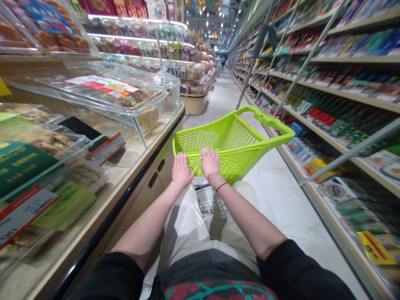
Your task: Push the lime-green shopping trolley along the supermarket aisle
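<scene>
A lime-green plastic shopping basket cart [237, 137] stands in the supermarket aisle straight ahead of me, and it looks empty inside. My left hand [181, 168] and my right hand [209, 162] both rest on its near rim, side by side, with fingers curled over the edge. A red string circles my right wrist. The cart's long green handle [268, 118] lies across its far right side.
A glass-fronted counter [93, 137] with clear bins of baked snacks and price labels runs along my left. Packed shelves [343, 96] with slanted metal rails line the right. The tiled aisle floor [281, 196] stretches ahead toward a round display stand [195, 100].
</scene>
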Motion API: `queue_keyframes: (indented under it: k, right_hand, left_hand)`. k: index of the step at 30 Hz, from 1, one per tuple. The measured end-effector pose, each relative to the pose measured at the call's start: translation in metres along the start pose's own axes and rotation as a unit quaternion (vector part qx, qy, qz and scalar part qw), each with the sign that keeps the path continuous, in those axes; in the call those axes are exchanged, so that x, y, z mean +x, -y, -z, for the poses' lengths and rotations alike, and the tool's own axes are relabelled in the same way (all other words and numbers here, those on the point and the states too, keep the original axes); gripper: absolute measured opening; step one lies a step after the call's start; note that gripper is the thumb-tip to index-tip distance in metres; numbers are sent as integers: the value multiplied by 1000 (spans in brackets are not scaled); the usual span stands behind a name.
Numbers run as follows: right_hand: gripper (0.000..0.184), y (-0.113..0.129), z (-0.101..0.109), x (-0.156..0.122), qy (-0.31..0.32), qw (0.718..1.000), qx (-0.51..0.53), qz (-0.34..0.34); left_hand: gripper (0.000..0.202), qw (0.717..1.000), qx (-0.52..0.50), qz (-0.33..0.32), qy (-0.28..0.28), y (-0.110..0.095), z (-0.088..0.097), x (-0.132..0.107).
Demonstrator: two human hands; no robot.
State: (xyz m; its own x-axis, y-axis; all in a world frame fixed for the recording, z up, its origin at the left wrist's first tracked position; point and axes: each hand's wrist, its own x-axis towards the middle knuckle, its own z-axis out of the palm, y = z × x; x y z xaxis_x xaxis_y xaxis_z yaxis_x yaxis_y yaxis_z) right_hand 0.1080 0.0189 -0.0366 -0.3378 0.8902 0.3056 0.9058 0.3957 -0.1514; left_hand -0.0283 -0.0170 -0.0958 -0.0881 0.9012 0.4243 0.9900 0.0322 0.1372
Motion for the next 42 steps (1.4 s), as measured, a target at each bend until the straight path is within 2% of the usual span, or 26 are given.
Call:
queue_keyframes:
  k: [5,9,13,18,20,23,26,30,33,38,42]
  right_hand:
    - [50,26,-7,3,29,990,54,127]
    - [54,23,-9,3,32,985,67,157]
    - [58,-6,-6,2,21,992,46,114]
    - [53,-37,2,-2,-17,999,28,44]
    - [52,-39,2,-2,-20,999,25,34]
    - [51,-34,-2,-2,-21,998,31,45]
    - [52,-29,-8,-1,-18,998,38,56]
    - [53,-30,-7,-1,-6,997,38,64]
    - [54,-41,1,-1,-9,998,30,62]
    - [52,-67,12,-2,-36,999,-3,3]
    - [49,-71,11,-2,-43,999,-9,-17]
  left_hand:
    - [84,1000,-13,-5,-2,2,-2,0]
    - [84,1000,-14,-5,-4,3,-2,0]
    - [85,1000,-15,-3,-3,4,0,-1]
    - [85,1000,-19,14,-8,-4,4,0]
    - [86,1000,-16,20,-13,-12,6,3]
    - [89,999,-20,-46,-3,-28,9,8]
    - [85,998,-29,-63,12,-38,9,14]
    - [83,998,-28,-61,13,-39,10,15]
    - [82,998,-25,-62,13,-38,11,13]
    - [81,998,-26,-54,15,-41,13,11]
    - [85,998,-26,-51,26,-46,13,14]
